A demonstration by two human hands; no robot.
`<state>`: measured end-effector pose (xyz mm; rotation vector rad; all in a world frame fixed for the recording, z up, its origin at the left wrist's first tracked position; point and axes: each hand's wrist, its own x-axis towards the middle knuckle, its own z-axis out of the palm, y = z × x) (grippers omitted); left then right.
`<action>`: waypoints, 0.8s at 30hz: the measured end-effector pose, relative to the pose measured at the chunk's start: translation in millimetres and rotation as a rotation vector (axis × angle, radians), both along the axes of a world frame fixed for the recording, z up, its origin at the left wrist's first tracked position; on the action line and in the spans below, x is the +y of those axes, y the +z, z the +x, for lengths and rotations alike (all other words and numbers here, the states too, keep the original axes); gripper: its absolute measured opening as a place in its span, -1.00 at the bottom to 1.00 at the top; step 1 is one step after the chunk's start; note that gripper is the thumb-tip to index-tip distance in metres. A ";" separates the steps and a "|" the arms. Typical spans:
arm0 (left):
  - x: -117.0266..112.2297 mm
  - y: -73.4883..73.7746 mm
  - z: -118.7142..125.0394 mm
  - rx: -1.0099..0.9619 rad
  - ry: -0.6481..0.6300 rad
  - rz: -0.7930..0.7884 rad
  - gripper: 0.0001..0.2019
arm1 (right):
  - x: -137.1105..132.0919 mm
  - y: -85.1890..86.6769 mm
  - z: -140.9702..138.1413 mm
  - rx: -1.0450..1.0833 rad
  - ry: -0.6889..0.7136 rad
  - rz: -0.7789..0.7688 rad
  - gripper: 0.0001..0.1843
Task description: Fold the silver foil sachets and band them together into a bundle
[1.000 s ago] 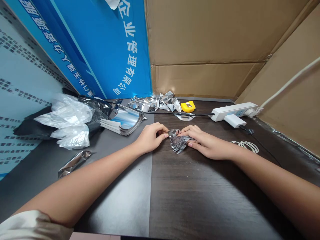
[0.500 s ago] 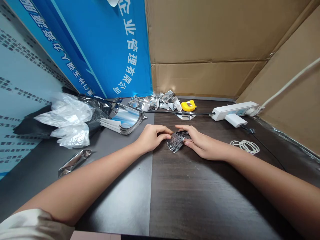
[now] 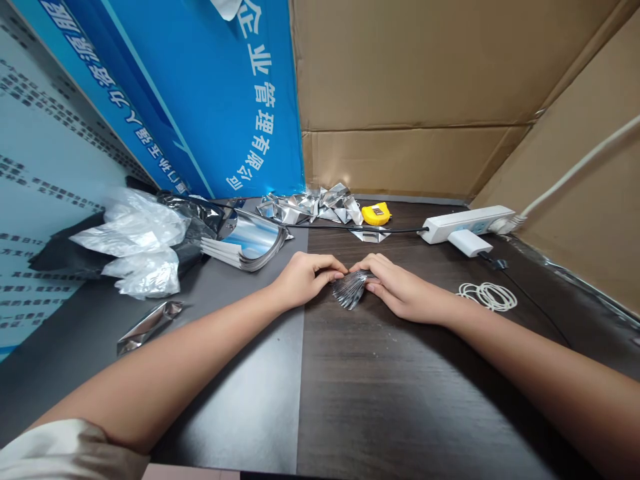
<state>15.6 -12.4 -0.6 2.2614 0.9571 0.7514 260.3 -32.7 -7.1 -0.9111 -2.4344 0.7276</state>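
Observation:
A fanned bundle of thin silver foil pieces point(image 3: 349, 291) is held low over the dark tabletop, its layers spreading toward me. My right hand point(image 3: 400, 290) is closed around the bundle's right end, thumb below and fingers above. From the other side, my left hand point(image 3: 311, 277) pinches thumb and fingertips together at the bundle's upper left edge. What exactly those left fingertips grip is too small to make out, though they touch the foil.
Behind my hands lie crumpled silver foil pieces point(image 3: 330, 203), a yellow tape measure point(image 3: 377, 213) and a black cable. On the left are a stack of curved silver sheets point(image 3: 245, 243), clear plastic bags point(image 3: 145, 233) and a folded foil piece point(image 3: 150, 325). A white power strip point(image 3: 467, 223) and coiled white cord point(image 3: 487, 297) sit right.
My right hand has shifted slightly left, its fingertips now closer to the left ones over the foil's top edge. The foil fan has turned a little and drawn tighter.

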 end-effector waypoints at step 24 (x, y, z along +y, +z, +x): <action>21.6 2.3 28.1 0.401 -0.048 0.285 -0.67 | 24.0 18.5 64.9 -0.090 0.032 -0.070 -0.75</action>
